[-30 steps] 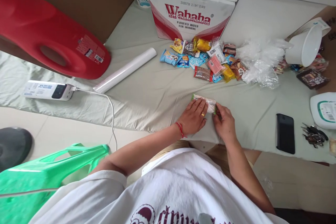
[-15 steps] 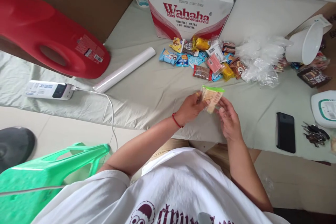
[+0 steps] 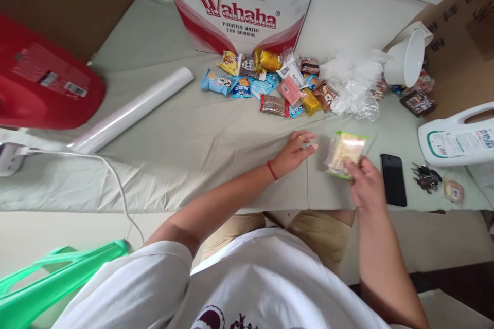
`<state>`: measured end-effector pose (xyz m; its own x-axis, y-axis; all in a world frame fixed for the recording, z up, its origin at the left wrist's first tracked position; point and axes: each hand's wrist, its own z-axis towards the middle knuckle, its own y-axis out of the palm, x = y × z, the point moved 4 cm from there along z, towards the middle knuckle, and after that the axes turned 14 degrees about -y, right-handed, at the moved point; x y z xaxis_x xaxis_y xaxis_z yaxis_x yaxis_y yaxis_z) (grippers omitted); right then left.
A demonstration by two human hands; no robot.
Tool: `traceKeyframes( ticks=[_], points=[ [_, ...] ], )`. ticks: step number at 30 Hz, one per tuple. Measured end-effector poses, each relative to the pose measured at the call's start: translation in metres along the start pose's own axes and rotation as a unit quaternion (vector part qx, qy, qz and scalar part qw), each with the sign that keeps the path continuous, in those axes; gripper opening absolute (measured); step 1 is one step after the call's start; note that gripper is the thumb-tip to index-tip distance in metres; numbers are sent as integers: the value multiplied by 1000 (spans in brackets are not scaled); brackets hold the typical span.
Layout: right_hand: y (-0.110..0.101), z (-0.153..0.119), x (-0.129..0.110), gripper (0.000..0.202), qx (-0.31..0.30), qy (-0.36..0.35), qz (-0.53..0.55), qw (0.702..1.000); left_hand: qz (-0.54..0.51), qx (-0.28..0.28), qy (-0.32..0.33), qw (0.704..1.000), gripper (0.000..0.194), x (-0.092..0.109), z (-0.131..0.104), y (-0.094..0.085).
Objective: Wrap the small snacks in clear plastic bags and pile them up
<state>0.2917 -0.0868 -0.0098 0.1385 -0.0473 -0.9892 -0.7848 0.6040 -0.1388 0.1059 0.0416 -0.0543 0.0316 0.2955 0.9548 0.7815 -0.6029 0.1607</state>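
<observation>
My right hand (image 3: 366,182) grips a small clear snack packet (image 3: 349,151) with green edges and a pale biscuit-like filling, thumb on top, held over the cloth-covered table. To the left of the packet, my left hand (image 3: 296,153) is apart from it, its fingers spread with nothing between them. A red band circles the left wrist. Beyond both hands lies a pile of small wrapped snacks (image 3: 274,105) in blue, yellow, red and brown. Beside that pile are crumpled clear plastic bags (image 3: 355,87).
Around the table stand a Wahaba carton (image 3: 247,20), a white cup (image 3: 405,61), a red jug (image 3: 50,77) and a white bottle (image 3: 459,136). A plastic roll (image 3: 131,110), phone (image 3: 393,180) and keys (image 3: 426,179) lie on the cloth. A green stool (image 3: 65,277) is at lower left.
The packet has passed from my left hand into my right, which has moved right with it. My left hand has let go and opened. The view has shifted rightward.
</observation>
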Motion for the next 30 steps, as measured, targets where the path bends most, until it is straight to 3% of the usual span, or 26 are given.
traceKeyframes(
  ticks=[2, 5, 9, 12, 15, 18, 21, 27, 30],
  points=[
    [-37, 36, -2, 42, 95, 26, -15, 995, -60, -47, -28, 997, 46, -5, 17, 3],
    [-78, 100, 0, 14, 168, 107, -55, 978, -163, -121, -71, 977, 50, -10, 28, 2],
    [-104, 178, 7, 29, 199, 145, -124, 961, -204, -153, -99, 962, 57, -8, 25, -2],
    [-114, 220, 15, 33, 234, 137, -176, 946, -219, -158, -116, 956, 59, -5, 23, -3],
    [-119, 257, 22, 12, 251, 112, -199, 941, -216, -155, -123, 956, 55, -4, 23, -4],
    [-121, 292, 26, 32, 256, 95, -196, 942, -209, -149, -128, 958, 48, -5, 22, -5],
    [-122, 322, 28, 33, 258, 94, -194, 942, -210, -147, -139, 957, 46, -5, 20, -5],
    [-132, 351, 28, 45, 237, 61, -221, 944, -202, -142, -159, 956, 43, -5, 15, -7],
    [-137, 358, 23, 47, 203, -38, -258, 944, -188, -135, -157, 960, 41, -6, 13, -6]
  ],
)
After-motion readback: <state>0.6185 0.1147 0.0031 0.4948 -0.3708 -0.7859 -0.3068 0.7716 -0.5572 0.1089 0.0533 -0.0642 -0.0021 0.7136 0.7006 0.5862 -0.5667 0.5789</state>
